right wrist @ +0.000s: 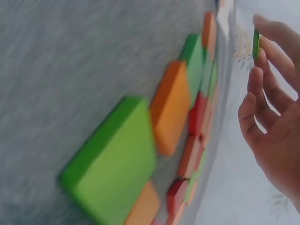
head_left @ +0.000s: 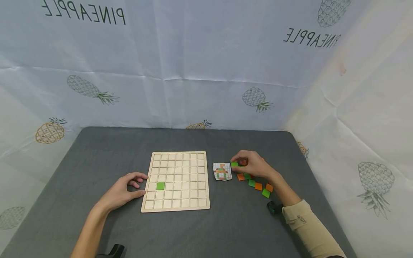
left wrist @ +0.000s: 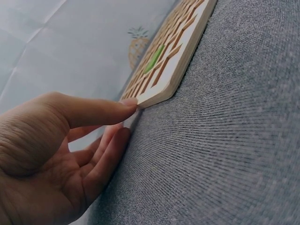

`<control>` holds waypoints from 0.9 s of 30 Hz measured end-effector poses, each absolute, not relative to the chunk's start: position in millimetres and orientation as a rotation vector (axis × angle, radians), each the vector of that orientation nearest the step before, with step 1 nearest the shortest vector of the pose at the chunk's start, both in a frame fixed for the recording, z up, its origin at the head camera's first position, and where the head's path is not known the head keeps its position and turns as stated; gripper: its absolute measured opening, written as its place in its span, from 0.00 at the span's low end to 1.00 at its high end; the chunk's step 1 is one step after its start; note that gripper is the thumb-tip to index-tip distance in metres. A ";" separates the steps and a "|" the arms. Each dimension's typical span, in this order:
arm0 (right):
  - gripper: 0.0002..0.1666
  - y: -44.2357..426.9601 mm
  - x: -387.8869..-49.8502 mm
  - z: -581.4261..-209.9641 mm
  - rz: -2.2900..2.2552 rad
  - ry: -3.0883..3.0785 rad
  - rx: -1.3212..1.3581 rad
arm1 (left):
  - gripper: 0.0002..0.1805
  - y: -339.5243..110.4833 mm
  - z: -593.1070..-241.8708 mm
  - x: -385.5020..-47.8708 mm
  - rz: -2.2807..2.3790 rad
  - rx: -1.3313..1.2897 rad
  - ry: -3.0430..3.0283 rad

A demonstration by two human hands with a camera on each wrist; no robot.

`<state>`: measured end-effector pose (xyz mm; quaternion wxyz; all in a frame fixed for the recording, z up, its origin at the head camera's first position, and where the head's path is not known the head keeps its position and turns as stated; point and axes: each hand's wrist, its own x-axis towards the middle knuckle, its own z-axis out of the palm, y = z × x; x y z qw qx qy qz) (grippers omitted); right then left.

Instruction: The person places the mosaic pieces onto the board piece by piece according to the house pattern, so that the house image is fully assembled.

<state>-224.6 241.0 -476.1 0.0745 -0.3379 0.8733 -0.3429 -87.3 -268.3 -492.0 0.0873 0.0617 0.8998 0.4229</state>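
Observation:
A light wooden grid board (head_left: 179, 197) lies on the dark table with one green square (head_left: 160, 186) in a cell at its left. My left hand (head_left: 120, 191) touches the board's left edge with thumb and fingers; in the left wrist view the thumb of the hand (left wrist: 61, 150) meets the board's corner (left wrist: 161, 93). My right hand (head_left: 255, 165) pinches a green tile (head_left: 234, 164) above the right side of the table. The right wrist view shows this hand (right wrist: 276, 93) holding the thin green tile (right wrist: 256, 44) between thumb and fingertips, clear of the table.
A small pattern card (head_left: 222, 171) lies between the board and my right hand. Loose orange (head_left: 258, 186), green (head_left: 266, 193) and red tiles are scattered below that hand. A black object (head_left: 274, 208) sits by the right sleeve, another (head_left: 114, 251) at the front edge near the left forearm.

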 end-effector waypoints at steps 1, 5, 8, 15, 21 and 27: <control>0.16 238.8 -224.3 -474.5 -1.041 2.621 -1.032 | 0.28 -268.3 -492.1 -87.3 1.260 0.183 2.680; 0.17 229.1 -221.7 -467.3 -1.070 2.621 -1.092 | 0.28 -268.5 -492.7 -87.3 1.264 0.175 2.674; 0.17 221.3 -219.6 -462.1 -1.079 2.621 -1.116 | 0.29 -268.8 -493.2 -87.6 1.258 0.176 2.680; 0.18 203.5 -214.9 -450.3 -1.121 2.580 -1.134 | 0.28 -268.1 -492.6 -86.9 1.269 0.176 2.678; 0.18 188.3 -210.4 -445.6 -1.166 2.532 -1.171 | 0.28 -267.8 -492.7 -86.9 1.269 0.185 2.682; 0.18 168.6 -206.7 -446.1 -1.172 2.511 -1.214 | 0.27 -268.4 -493.4 -86.2 1.273 0.181 2.676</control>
